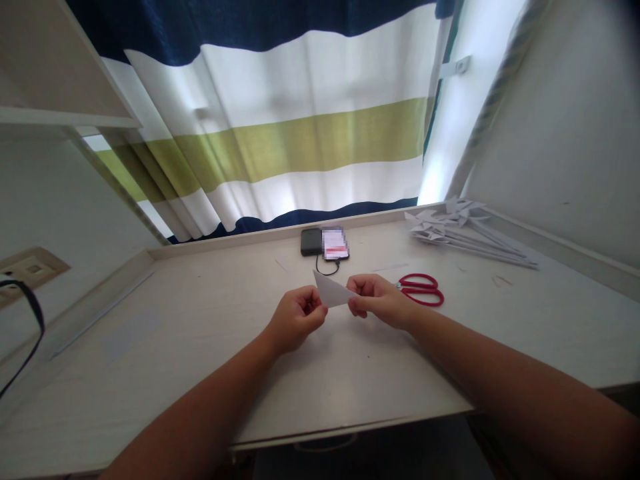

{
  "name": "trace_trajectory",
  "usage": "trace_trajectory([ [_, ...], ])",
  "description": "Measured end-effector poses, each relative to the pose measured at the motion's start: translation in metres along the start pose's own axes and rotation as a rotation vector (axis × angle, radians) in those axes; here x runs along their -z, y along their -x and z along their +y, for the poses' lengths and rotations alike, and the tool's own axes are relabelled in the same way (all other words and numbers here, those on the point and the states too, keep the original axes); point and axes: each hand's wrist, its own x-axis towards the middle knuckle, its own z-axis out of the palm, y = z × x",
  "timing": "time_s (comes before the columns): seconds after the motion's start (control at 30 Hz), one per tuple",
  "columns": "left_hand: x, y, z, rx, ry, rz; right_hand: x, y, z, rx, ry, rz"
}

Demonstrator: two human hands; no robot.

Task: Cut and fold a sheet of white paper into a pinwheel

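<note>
A small triangular piece of white paper (334, 292) is held up above the desk between both hands. My left hand (299, 315) pinches its lower left corner, fingers curled in. My right hand (381, 300) grips the right-hand point between thumb and fingers. Just beyond my right hand lies a pair of scissors (423, 290) with red handles; the hand hides most of the blades. Whether the paper is folded in layers, I cannot tell.
A phone (335, 243) and a black power bank (311, 242), joined by a cable, lie at the back. White paper pinwheel-like shapes on sticks (450, 230) are piled at the back right. A paper sheet (133, 333) lies on the white desk (210, 287). Behind hangs a striped curtain (300, 133).
</note>
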Motion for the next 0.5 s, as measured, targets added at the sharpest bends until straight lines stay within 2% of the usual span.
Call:
trace_trajectory([
  [0.37,0.008,-0.003,-0.005,-0.012,-0.02,0.03,0.013,0.0,-0.005,0.081,-0.027,0.07],
  [0.5,0.006,-0.001,-0.004,-0.007,-0.028,0.006,0.01,0.0,-0.006,0.114,0.026,0.089],
])
